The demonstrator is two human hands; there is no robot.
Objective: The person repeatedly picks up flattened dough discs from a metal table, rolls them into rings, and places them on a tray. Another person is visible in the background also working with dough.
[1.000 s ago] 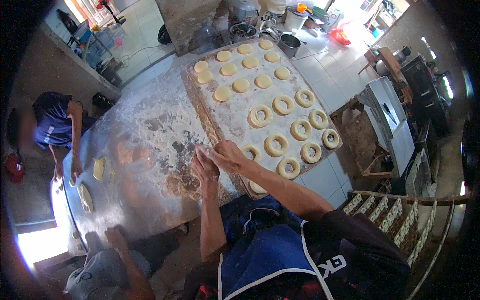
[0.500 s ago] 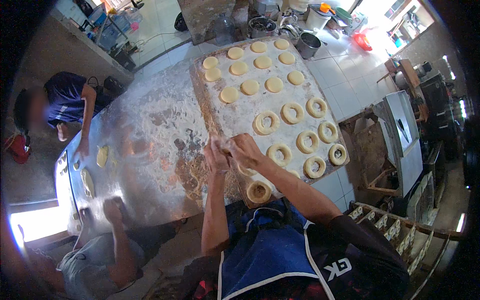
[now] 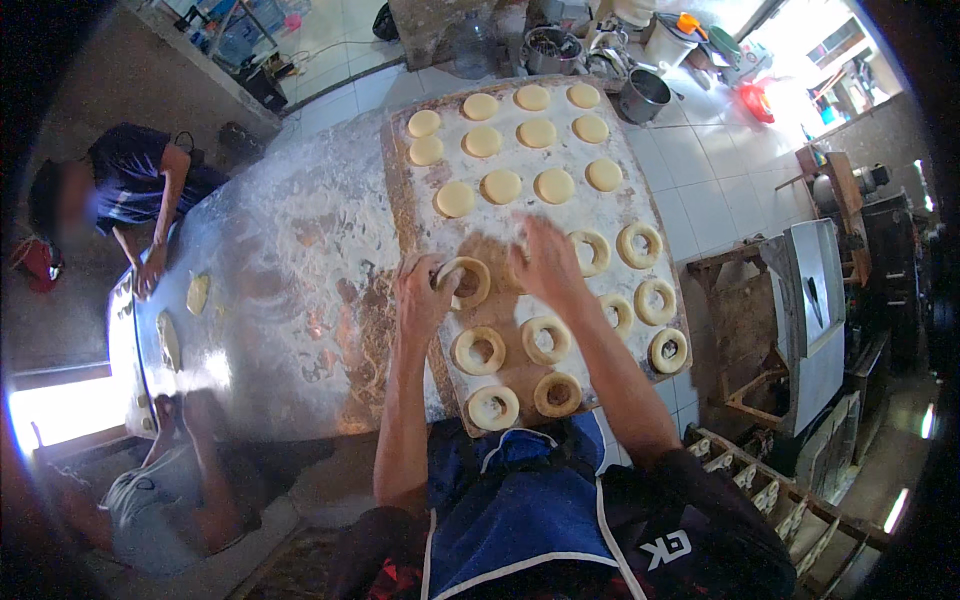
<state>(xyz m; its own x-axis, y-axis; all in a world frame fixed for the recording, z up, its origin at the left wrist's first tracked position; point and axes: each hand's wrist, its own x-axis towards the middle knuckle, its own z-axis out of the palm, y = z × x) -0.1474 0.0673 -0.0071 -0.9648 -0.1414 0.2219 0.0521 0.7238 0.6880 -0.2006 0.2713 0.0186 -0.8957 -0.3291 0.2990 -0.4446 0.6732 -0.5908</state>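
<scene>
Gripping the left rim of a dough ring [image 3: 484, 289] in the left hand [image 3: 424, 290], curling the fingers around the dough beside the hole; keeping that ring at the left part of a floured board [image 3: 632, 207] (leaving unclear whether touching the board or just above it). Reaching with the right hand [image 3: 548, 262] over the middle of the board, just right of the gripped ring, holding the fingers loosely apart and appearing blurred (not telling whether touching anything below). Partly covering with that same hand a neighbouring ring [image 3: 603, 248]. Counting toward the far end of the board twelve pale dough discs [image 3: 501, 186], lying flat in three rows of four. Noting other rings [image 3: 546, 359] across the near and right parts of the board, mostly lying apart. Including, left of the board, a metal surface [image 3: 250, 350] strewn with flour [image 3: 345, 225], carrying two dough pieces [image 3: 198, 293] toward the left side. Listing at the left a co-worker in dark blue [image 3: 130, 175] and, nearer, a co-worker in grey [image 3: 150, 500]. Recording beyond the board a metal pot [image 3: 645, 95] and a red bag [image 3: 757, 102] on the tiled floor [image 3: 690, 145]. Wearing a blue apron [image 3: 530, 520] with white edging.
</scene>
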